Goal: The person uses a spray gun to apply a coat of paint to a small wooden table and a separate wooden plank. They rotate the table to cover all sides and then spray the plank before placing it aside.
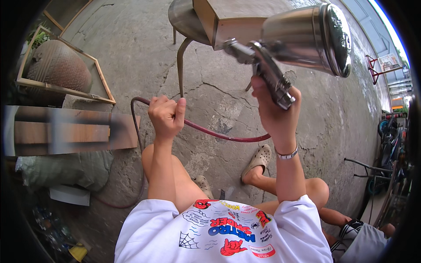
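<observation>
My right hand [276,103] grips a metal spray gun [269,72] with a large silver cup [298,37], raised at the upper right. A dark red hose [221,136] curves down from my left hand and back up toward my right one. My left hand [166,115] is closed around that hose at mid-left, thumb up. Beyond my hands a round metal stool [182,22] carries an open wooden box [232,28], partly hidden by the gun's cup.
A paint-streaked board [61,129] lies at left over a greenish sack [70,173]. Behind are a wooden frame [105,92] and a textured clay pot [59,70]. Bicycles [381,149] line the right. Another person's legs [337,228] show lower right. The concrete floor [118,52] is cracked.
</observation>
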Action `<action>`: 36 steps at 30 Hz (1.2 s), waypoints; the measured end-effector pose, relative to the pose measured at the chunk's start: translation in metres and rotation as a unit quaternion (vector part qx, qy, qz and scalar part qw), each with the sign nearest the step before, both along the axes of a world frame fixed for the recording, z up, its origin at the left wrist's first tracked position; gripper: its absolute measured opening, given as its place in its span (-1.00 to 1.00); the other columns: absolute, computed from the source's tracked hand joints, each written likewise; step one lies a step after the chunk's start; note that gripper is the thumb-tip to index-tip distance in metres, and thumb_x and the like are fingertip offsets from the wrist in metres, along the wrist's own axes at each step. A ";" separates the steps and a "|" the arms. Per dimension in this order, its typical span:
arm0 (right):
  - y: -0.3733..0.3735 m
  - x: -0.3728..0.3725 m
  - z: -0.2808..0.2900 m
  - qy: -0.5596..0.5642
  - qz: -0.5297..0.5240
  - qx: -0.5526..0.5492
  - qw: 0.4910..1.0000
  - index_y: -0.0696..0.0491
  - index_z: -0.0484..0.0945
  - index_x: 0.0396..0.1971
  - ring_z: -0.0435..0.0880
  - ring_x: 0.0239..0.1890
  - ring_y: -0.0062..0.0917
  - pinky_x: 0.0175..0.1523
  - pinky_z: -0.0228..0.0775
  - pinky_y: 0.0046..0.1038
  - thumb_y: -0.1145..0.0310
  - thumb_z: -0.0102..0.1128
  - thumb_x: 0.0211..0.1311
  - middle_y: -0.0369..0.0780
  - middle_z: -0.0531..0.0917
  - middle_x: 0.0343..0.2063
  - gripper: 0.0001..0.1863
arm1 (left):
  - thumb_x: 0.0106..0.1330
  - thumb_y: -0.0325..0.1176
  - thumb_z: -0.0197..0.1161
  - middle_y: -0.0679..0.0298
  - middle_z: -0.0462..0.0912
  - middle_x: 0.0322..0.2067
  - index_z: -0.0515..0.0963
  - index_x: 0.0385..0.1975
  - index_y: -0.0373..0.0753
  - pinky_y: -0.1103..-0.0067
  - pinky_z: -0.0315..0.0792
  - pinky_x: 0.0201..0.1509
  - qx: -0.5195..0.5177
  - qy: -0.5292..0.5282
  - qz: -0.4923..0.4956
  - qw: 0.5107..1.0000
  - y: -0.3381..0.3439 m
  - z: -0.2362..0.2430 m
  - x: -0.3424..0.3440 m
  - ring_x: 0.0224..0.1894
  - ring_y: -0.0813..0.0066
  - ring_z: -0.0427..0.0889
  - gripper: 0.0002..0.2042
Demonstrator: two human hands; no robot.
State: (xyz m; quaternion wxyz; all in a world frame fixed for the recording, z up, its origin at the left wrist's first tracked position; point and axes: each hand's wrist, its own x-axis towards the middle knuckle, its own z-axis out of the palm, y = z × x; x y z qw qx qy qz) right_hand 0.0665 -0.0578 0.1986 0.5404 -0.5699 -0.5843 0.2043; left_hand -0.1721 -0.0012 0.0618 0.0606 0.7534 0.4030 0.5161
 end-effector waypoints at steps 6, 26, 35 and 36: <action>0.019 0.039 -0.006 -0.062 -0.117 0.044 0.990 0.23 0.73 -0.30 0.54 -0.58 -0.78 -0.49 0.29 -0.65 0.29 0.42 0.33 -0.34 0.66 -0.64 -0.74 | 0.39 -0.26 0.29 0.32 0.28 -0.83 0.30 -0.86 -0.18 0.42 0.12 -0.45 0.005 0.022 -0.023 0.999 -0.004 0.003 0.014 -0.68 0.34 0.29 -0.48; 0.061 0.179 -0.013 -0.060 -0.340 0.002 0.939 0.12 0.69 -0.51 0.44 -0.83 -0.71 -0.73 0.15 -0.56 -0.05 0.30 0.38 -0.31 0.65 -0.68 -0.51 | 0.29 -0.22 0.36 0.32 0.45 -0.70 0.49 -0.71 -0.17 0.41 0.29 -0.52 -0.041 0.052 -0.141 0.988 -0.022 0.001 0.087 -0.62 0.32 0.44 -0.65; 0.038 0.153 0.022 -0.003 -0.295 -0.011 0.955 0.13 0.68 -0.47 0.43 -0.84 -0.71 -0.75 0.14 -0.58 -0.02 0.30 0.39 -0.29 0.64 -0.66 -0.53 | 0.34 -0.21 0.33 0.30 0.36 -0.77 0.40 -0.81 -0.19 0.41 0.21 -0.56 -0.032 0.013 -0.116 0.993 -0.017 -0.003 0.085 -0.66 0.30 0.37 -0.55; 0.033 0.145 0.022 -0.003 -0.292 -0.031 0.956 0.13 0.68 -0.51 0.45 -0.83 -0.72 -0.75 0.15 -0.58 -0.02 0.32 0.37 -0.30 0.64 -0.68 -0.52 | 0.34 -0.22 0.32 0.29 0.34 -0.79 0.38 -0.83 -0.19 0.41 0.19 -0.56 -0.036 0.008 -0.111 0.993 -0.017 -0.003 0.083 -0.67 0.30 0.35 -0.53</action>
